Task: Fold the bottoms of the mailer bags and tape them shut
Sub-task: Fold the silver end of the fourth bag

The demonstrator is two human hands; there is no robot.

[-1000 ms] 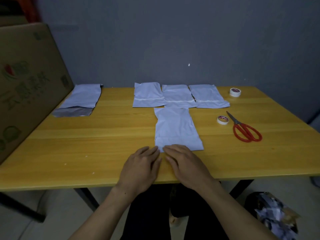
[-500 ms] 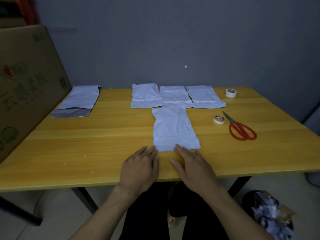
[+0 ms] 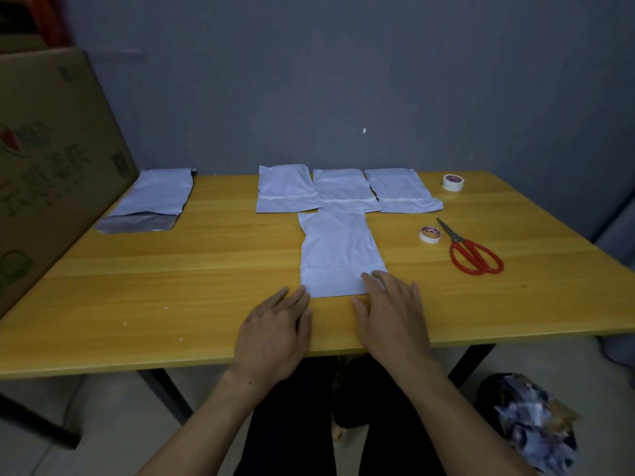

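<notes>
Head view: left hand [image 3: 275,334] and right hand [image 3: 391,310] lie flat, fingers straight, gripping nothing. The left is at the mailer bag's [image 3: 336,249] near-left corner on the worktop [image 3: 171,286]; the right presses its near-right corner. A floor bin [image 3: 488,396] holds crumpled scraps [image 3: 536,431], hard to make out.

We have one camera (a wide-angle one) worn on the head, facing forward and down. It sits close above the left hand [image 3: 275,334] and right hand [image 3: 391,317], whose forearms [image 3: 206,424] enter from the bottom edge. Beyond the hands it takes in the yellow table [image 3: 171,286] to the grey wall [image 3: 343,80]; beneath them, floor [image 3: 103,424].
</notes>
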